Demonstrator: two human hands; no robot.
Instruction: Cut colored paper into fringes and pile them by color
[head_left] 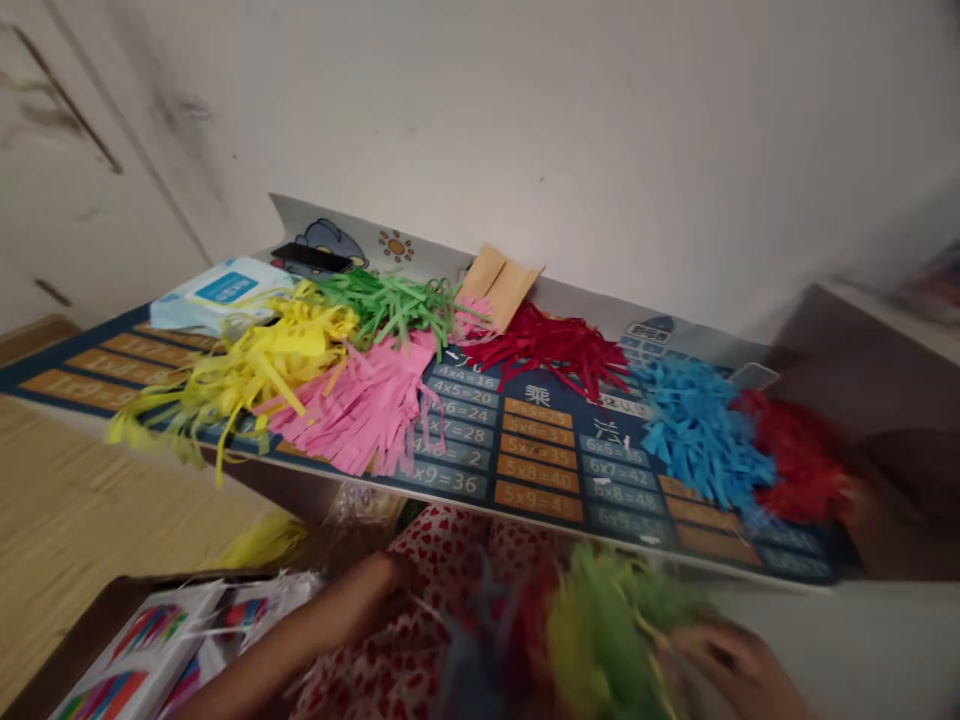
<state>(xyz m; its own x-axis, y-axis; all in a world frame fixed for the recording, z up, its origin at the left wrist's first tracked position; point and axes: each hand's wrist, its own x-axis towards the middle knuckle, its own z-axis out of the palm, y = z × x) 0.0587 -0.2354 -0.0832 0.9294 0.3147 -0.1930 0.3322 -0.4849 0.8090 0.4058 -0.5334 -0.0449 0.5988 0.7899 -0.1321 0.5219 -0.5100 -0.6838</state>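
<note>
A blurred bundle of green, yellow, red and blue paper strips [600, 635] hangs low in front of me, over a red-and-white patterned lap [450, 560]. My right hand [731, 655] grips the bundle's right end. My left forearm comes in from the lower left; my left hand [394, 578] lies near the bundle's left side, and blur hides its fingers. On a table mat printed with multiplication sums [536, 445] lie fringed paper piles: yellow [247, 375], pink [367, 400], green [390, 305], red [555, 345], blue [697, 425] and another red [802, 455].
A pack of wipes [217, 295], a black flat object [311, 258] and folded tan paper [499, 280] lie at the mat's far edge by the wall. A box with packs of coloured paper [142, 650] stands on the wooden floor at lower left.
</note>
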